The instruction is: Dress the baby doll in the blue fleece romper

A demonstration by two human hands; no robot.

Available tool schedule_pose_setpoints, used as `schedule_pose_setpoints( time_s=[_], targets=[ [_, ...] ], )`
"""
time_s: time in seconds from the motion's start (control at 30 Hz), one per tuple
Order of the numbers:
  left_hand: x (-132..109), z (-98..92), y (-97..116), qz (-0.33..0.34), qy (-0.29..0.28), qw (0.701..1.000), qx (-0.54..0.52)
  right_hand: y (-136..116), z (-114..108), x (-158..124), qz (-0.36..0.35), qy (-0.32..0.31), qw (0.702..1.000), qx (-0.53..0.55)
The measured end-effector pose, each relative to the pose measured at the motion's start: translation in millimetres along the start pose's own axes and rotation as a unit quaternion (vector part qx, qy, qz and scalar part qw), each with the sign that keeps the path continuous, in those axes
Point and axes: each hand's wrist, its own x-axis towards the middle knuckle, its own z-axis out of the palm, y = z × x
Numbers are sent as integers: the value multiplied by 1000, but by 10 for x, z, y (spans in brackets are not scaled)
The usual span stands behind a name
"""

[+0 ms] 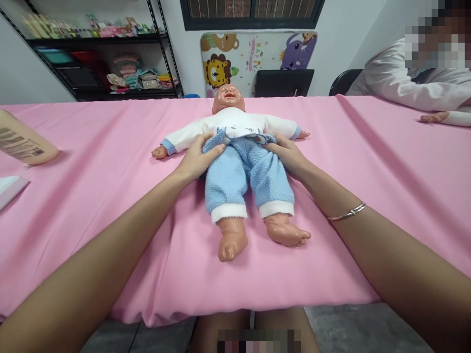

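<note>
Left hand [196, 159] and right hand [285, 154] gripping waistband of blue fleece trousers [226, 181] on baby doll [228, 98]; legs covered, waistband reaching white top [235, 120], feet showing bare.

A long table [386, 162] draped in smooth pink cloth runs across the view, the cloth falling over its near edge. A baby doll [235, 181] lies on its back at the middle, feet toward that edge. Near the left end sit a beige printed packet [22, 139] and a white, pink-edged pad [11, 190], while a co-worker's hand [434, 117] rests at the far right
</note>
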Motion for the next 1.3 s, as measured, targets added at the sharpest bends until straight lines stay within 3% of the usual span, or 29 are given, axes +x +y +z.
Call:
schedule_pose_setpoints(
  time_s=[0.1, 0.2, 0.4, 0.6, 0.7, 0.83, 1.0, 1.2, 1.3],
  targets=[
    [7, 8, 11, 7, 21, 1000, 2, -19, -4, -17, 1, -26, 1000, -13],
    [24, -34, 24, -40, 17, 999, 7, -34, 3, -26, -2, -28, 998, -47],
    [34, -85, 7, -77, 22, 997, -2, -70, 31, -26, -28, 9, 998, -53],
    [62, -143, 27, -106, 4, 994, -27, -194, 35, -74, 17, -60, 996, -68],
    [85, -172, 60, -85, 0, 996, -20, -248, 17, -82, 57, -55, 991, -106],
    [56, -132, 158, -11, 1, 1000, -15, -287, 8, -76, -7, -19, 997, -69],
    [11, -4, 242, 4, -12, 1000, -14, -304, 57, -91, -63, -84, 994, -27],
    [107, 27, 109, -70, 91, 990, -77, -119, 30, 22, 35, 4, 999, 1],
    [123, -78, 51, -115, 91, 988, -52, -15, -45, 66, 74, 45, 996, -3]
  ],
)
